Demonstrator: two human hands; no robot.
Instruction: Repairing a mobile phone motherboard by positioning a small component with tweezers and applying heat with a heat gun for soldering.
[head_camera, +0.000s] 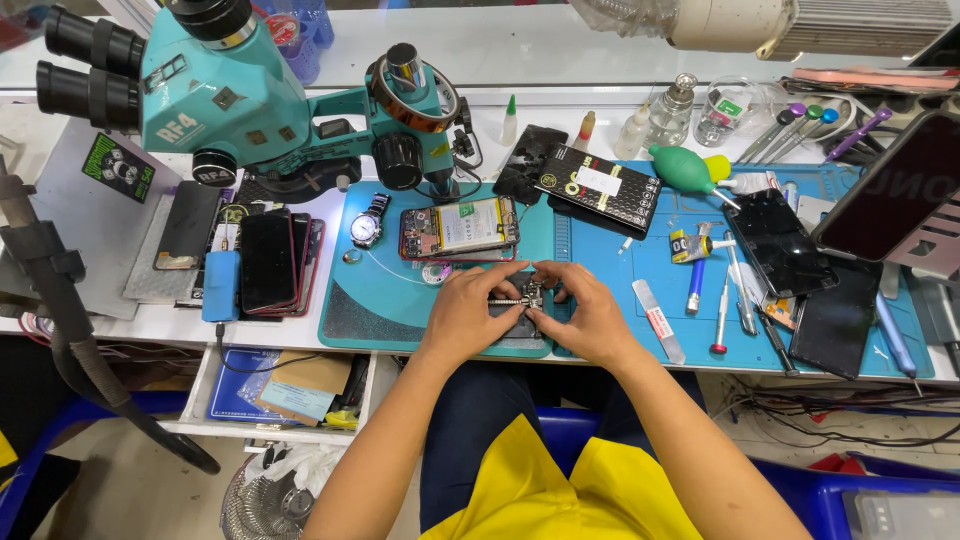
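Head view, one frame, read near to far. Nearest: my two forearms come up from the bottom edge and converge at the front of the counter (120, 322). My left hand (462, 312) and right hand (590, 315) meet over a small metal part (527, 297), a dark piece with a toothed or ribbed strip running left to right. That long axis lies across my body, so each hand takes one end: left fingers pinch narrow on the left end, right fingers curl narrow on the right end. Neither hand is nearer; the part sits midway between them, touching both, resting on or just above the teal mat (380, 300). I cannot tell whether it is lifted clear of the mat.

Just beyond the hands: an opened phone (460, 228), back off, its long axis also left to right. Beside it to the left, a wristwatch (367, 226). Right of my right hand, apart from it, lie a blue-handled tool (694, 285) and a screwdriver (722, 318). Farthest, at upper left, stands the teal microscope (210, 85).
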